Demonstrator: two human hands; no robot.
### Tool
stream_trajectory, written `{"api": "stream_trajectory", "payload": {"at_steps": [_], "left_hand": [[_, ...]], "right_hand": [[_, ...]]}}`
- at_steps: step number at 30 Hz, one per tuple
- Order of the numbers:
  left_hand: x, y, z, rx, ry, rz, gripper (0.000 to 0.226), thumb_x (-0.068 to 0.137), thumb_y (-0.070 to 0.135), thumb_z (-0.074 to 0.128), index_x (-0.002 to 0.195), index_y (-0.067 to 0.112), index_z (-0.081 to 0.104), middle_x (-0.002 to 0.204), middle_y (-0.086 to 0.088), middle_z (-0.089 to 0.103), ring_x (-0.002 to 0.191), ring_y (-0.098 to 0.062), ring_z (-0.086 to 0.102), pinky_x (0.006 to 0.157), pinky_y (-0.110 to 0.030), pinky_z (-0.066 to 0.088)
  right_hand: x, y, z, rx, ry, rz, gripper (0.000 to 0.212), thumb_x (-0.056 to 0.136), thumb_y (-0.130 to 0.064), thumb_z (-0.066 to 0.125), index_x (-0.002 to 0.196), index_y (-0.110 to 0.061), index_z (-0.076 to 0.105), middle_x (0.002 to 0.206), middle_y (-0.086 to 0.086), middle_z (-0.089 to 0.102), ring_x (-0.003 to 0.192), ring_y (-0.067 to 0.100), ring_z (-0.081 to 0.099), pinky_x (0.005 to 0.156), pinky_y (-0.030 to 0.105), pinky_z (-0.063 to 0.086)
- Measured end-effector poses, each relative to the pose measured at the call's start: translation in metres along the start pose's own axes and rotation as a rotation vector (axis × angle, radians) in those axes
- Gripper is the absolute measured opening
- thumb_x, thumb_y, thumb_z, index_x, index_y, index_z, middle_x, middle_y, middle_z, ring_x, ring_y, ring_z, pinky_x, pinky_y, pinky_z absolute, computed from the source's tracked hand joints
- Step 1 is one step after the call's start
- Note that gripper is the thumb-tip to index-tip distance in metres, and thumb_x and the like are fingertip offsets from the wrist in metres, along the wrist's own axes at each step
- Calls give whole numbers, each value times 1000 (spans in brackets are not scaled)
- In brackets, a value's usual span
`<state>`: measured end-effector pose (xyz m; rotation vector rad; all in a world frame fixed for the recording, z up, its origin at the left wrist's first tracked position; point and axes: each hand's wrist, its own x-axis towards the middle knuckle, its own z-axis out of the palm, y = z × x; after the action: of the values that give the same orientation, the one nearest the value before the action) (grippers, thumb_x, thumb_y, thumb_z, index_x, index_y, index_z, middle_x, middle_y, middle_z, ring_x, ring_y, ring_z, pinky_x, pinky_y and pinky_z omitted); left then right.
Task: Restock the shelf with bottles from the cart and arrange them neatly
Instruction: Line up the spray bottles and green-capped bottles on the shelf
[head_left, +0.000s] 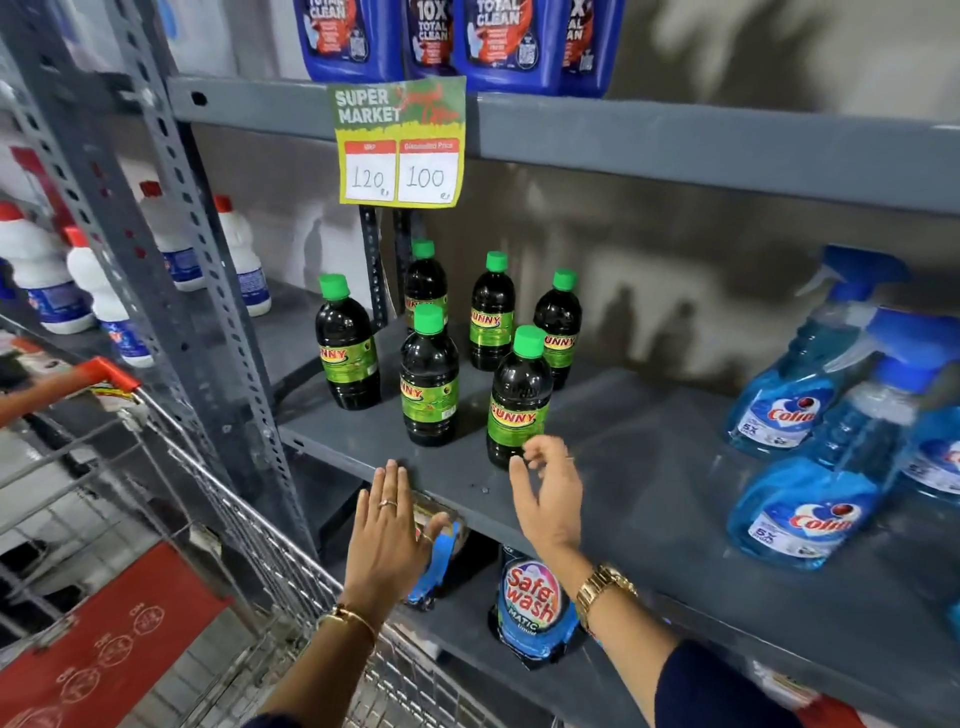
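Note:
Several dark bottles with green caps and green "Sunny" labels stand on the grey metal shelf (649, 467). The nearest bottle (519, 395) is at the front, another (428, 379) stands to its left, a third (347, 345) further left, and the others stand behind. My right hand (548, 493) is open, fingers spread, just in front of the nearest bottle's base, not gripping it. My left hand (387, 525) is open and flat at the shelf's front edge, holding nothing. The wire cart (218, 493) with a red handle is at the lower left.
Blue spray bottles (810, 493) crowd the right of the same shelf. Blue jugs (511, 41) stand on the shelf above, behind a hanging price tag (400, 145). White bottles (104, 296) fill the neighbouring bay. A Safewash pouch (532, 603) lies on the shelf below.

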<state>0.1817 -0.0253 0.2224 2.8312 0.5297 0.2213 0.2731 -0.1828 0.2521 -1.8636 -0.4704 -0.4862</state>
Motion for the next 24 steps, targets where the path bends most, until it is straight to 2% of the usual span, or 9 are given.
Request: {"api": "stream_trajectory", "payload": {"at_steps": [3,5,8,11,13,15,19,24], "left_hand": [[6,-18,-8,-35,-13,-11,129,48,83,-30,147,6,-2,159,-9,-5,147,-22,-8,120,-35,-1],[10,-28,-13,-39,-30,-5,127,50,85,-25,147,6,-3,159,-10,-6,147,-22,-9,120,-35,1],[15,-37,-20,-33,-61,11,109,65,78,-5,147,7,-6,159,-10,-8,146,-21,-10,119,-35,-1],[23,-42,-22,-26,-93,10,97,76,73,6,147,7,-6,159,-9,-7,147,-21,-9,120,-38,0],[28,-47,-23,-28,-108,18,86,87,65,20,147,9,-7,159,-7,-8,147,-20,-9,120,-39,1],[30,-53,-21,-35,-112,40,83,89,61,27,147,13,-8,159,-5,-10,147,-19,-8,120,-39,1],[30,-59,-18,-53,-95,75,82,90,58,32,148,17,-9,159,0,-11,147,-17,-8,120,-40,4],[27,-60,-13,-128,-104,64,81,90,57,32,147,20,-12,158,2,-17,146,-16,-12,121,-39,2]], "right_hand": [[-14,-9,16,-31,-68,-65,21,83,-32,49,89,-14,56,77,-6,53,71,4,45,67,13,39],[-22,-14,30,-30,-114,-61,20,85,-29,53,97,-13,59,82,-7,56,74,2,48,69,16,43],[-22,-22,53,-98,-211,7,35,87,-23,59,119,-8,55,108,7,64,94,16,58,85,31,50],[-13,-30,73,-139,-269,142,59,87,-32,58,136,-6,37,134,16,51,122,27,50,101,37,42],[-4,-35,85,-151,-255,207,70,85,-36,61,140,-6,29,140,18,44,128,30,44,105,37,38],[5,-39,95,-175,-206,232,74,81,-38,66,137,-4,31,137,19,46,126,31,44,103,36,38],[19,-44,111,-213,-127,293,74,69,-44,76,117,0,43,119,22,56,113,34,51,89,37,46],[30,-48,126,-318,-35,382,78,61,-55,77,106,1,46,111,23,61,101,37,58,79,40,50]]}}
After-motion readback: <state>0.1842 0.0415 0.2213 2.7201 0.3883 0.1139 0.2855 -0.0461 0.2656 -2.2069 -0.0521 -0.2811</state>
